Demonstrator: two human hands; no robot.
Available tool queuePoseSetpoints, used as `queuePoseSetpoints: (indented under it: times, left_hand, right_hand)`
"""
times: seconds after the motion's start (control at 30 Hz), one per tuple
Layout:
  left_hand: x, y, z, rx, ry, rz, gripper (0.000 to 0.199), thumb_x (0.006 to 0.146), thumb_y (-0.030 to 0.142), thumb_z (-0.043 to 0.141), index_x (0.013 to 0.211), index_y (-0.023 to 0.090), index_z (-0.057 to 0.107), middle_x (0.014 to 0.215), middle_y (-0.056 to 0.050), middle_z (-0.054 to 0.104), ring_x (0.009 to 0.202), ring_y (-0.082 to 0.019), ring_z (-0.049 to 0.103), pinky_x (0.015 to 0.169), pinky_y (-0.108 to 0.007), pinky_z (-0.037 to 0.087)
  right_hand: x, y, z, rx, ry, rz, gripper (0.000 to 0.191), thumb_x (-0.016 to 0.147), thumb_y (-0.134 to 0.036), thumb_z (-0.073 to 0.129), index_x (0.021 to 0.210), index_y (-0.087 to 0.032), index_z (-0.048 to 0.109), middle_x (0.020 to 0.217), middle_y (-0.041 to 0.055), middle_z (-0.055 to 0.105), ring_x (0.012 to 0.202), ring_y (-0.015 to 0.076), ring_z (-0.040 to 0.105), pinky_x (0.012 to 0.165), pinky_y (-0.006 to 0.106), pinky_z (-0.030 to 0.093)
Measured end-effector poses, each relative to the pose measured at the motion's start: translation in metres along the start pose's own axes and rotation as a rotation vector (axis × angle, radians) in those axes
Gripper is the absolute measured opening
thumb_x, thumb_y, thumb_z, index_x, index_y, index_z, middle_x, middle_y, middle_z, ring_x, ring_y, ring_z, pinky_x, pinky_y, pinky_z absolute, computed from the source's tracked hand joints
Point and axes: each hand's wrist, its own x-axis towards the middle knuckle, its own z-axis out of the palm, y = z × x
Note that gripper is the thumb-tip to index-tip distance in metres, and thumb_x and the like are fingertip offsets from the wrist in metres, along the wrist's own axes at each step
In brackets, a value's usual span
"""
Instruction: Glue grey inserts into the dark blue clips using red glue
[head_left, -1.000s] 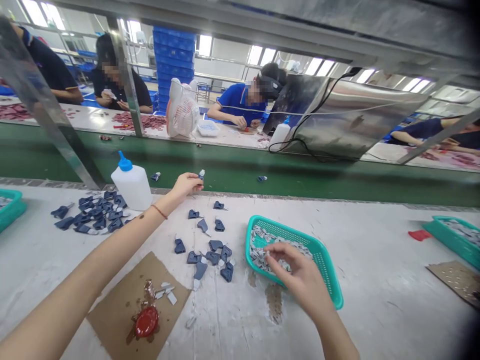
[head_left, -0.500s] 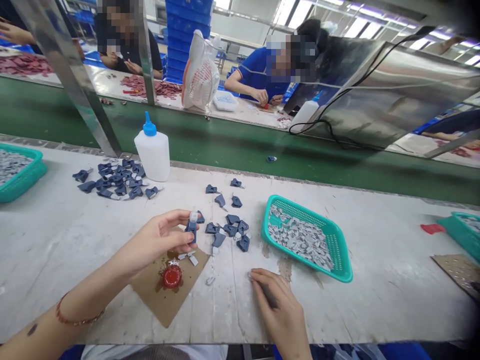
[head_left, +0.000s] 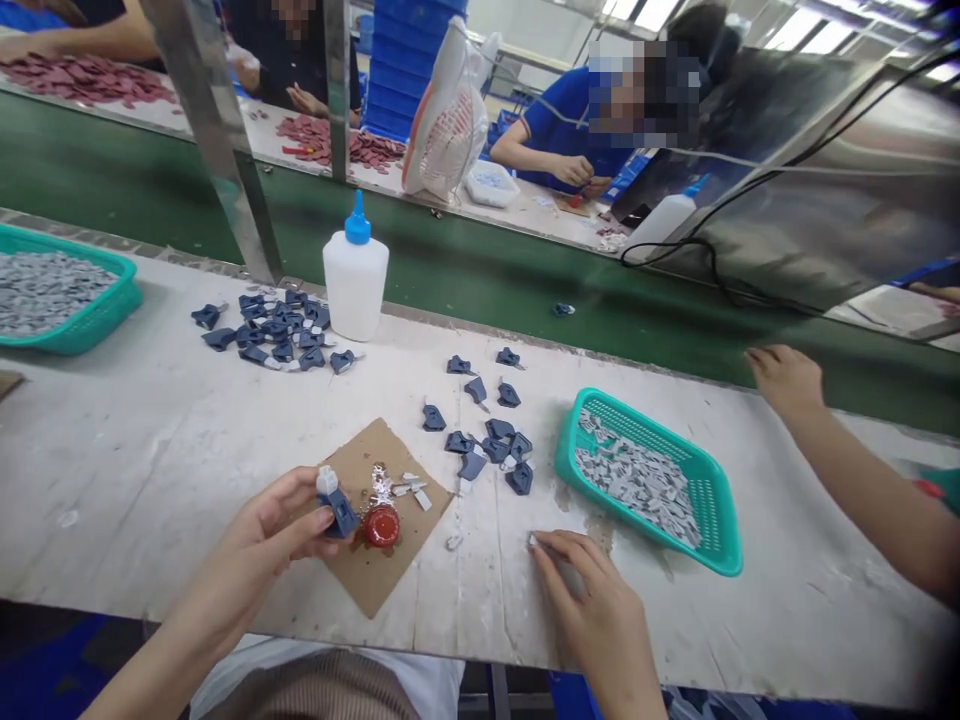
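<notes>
My left hand [head_left: 274, 535] pinches a dark blue plastic part [head_left: 342, 515] with a pale grey tip, at the left edge of a brown cardboard piece [head_left: 369, 592]. On that cardboard lie a round red cap [head_left: 382, 525], a smear of white and clear liquid, and a few grey pieces [head_left: 422, 498]. Low over the table, my right hand [head_left: 604, 605] has thumb and forefinger closed on a small pale grey piece [head_left: 533, 540]. Several dark blue parts [head_left: 496, 449] lie loose beyond my hands. A green basket [head_left: 724, 500] of small grey pieces stands right of them.
A white bottle [head_left: 355, 285] with a blue nozzle stands beside a pile of blue parts [head_left: 281, 330]. Another green basket [head_left: 124, 295] is at far left. Beyond runs a green belt [head_left: 480, 270]. A co-worker's arm [head_left: 862, 455] reaches in from the right.
My left hand has moved left and down with the blue part, uncovering more of the cardboard. My right hand still pinches near the table. A co-worker's arm has come in at right. The view has shifted.
</notes>
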Motion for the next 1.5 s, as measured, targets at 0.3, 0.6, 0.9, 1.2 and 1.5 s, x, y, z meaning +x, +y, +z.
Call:
queuePoseSetpoints:
  times: [0.3, 0.6, 0.9, 1.2, 1.5]
  left_hand:
    - [-0.009, -0.014, -0.003, -0.004, -0.020, 0.076, 0.019, 0.078, 0.032, 0.075, 0.088, 0.021, 0.065, 0.098, -0.004, 0.072, 0.082, -0.015, 0.063, 0.068, -0.021, 0.049]
    - [-0.014, -0.019, -0.006, -0.101, -0.012, 0.088, 0.020, 0.075, 0.029, 0.078, 0.087, 0.020, 0.063, 0.097, -0.003, 0.073, 0.085, -0.015, 0.066, 0.075, -0.023, 0.050]
    - [-0.013, -0.022, -0.006, -0.147, -0.030, 0.076, 0.023, 0.073, 0.029, 0.080, 0.085, 0.020, 0.063, 0.097, -0.002, 0.074, 0.083, -0.013, 0.066, 0.078, -0.023, 0.050]
    - [-0.007, -0.029, -0.002, -0.103, -0.110, 0.125, 0.018, 0.077, 0.025, 0.076, 0.089, 0.020, 0.063, 0.099, -0.003, 0.074, 0.086, -0.013, 0.068, 0.081, -0.023, 0.051]
    - [-0.007, -0.026, 0.014, -0.033, -0.137, 0.236, 0.011, 0.080, 0.023, 0.073, 0.087, 0.021, 0.064, 0.099, -0.003, 0.071, 0.095, -0.017, 0.068, 0.082, -0.025, 0.053]
  right_hand:
    - [0.030, -0.094, -0.002, 0.264, -0.146, -0.094, 0.007, 0.090, -0.030, 0.061, 0.094, -0.026, 0.064, 0.096, 0.0041, 0.066, 0.091, 0.0192, 0.064, 0.078, 0.029, 0.050]
    - [0.054, -0.149, 0.026, 0.352, -0.382, -0.295, 0.010, 0.093, -0.017, 0.054, 0.094, -0.023, 0.062, 0.094, 0.0038, 0.063, 0.095, 0.0181, 0.060, 0.080, 0.031, 0.051]
    - [0.054, -0.149, 0.027, 0.290, -0.396, -0.341, 0.010, 0.092, -0.015, 0.055, 0.091, -0.021, 0.063, 0.093, 0.0035, 0.062, 0.093, 0.0173, 0.061, 0.078, 0.030, 0.051]
    - [0.059, -0.149, 0.019, 0.380, -0.420, -0.261, 0.009, 0.090, -0.018, 0.059, 0.089, -0.023, 0.066, 0.090, 0.0017, 0.065, 0.087, 0.0150, 0.062, 0.075, 0.027, 0.051]
    - [0.059, -0.154, 0.003, 0.789, -0.444, 0.008, 0.005, 0.083, -0.027, 0.070, 0.086, -0.030, 0.072, 0.091, -0.0016, 0.070, 0.092, 0.0137, 0.065, 0.082, 0.025, 0.052]
